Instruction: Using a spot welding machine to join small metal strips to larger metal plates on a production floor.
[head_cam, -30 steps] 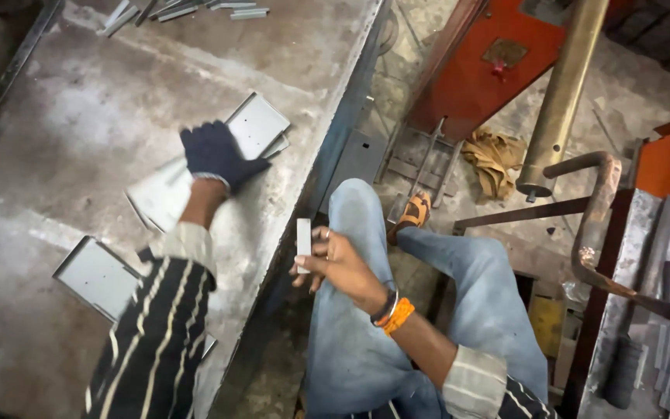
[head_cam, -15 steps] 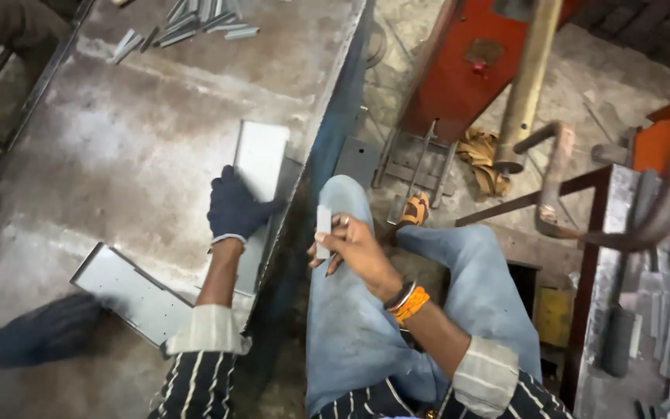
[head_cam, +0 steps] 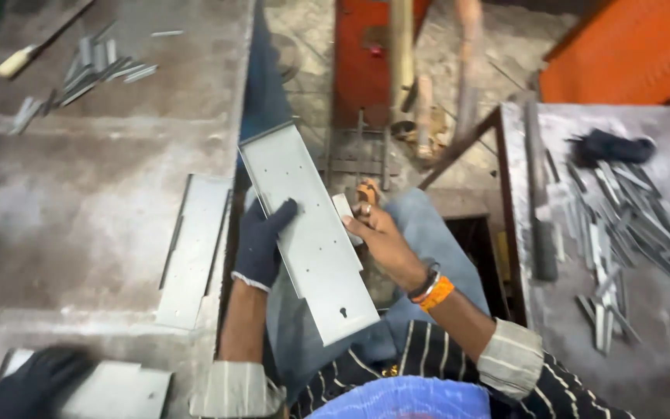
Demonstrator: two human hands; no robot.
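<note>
Large grey metal surface point(head_cam: 79, 202) fills left side, scuffed and stained, dull sheen from overhead light. Loose pile of small metal strips point(head_cam: 87, 70) near its far edge, wooden-handled tool point(head_cam: 17, 62) beside them. Second metal surface point(head_cam: 661, 341) at right, strewn with thin metal strips point(head_cam: 622, 233), dark cloth point(head_cam: 610, 146) at far end. Between surfaces: gritty concrete floor point(head_cam: 304, 46), orange-red machine frame point(head_cam: 362, 70), brass-coloured pole point(head_cam: 401, 54). Orange panel point(head_cam: 630, 54) upper right.
</note>
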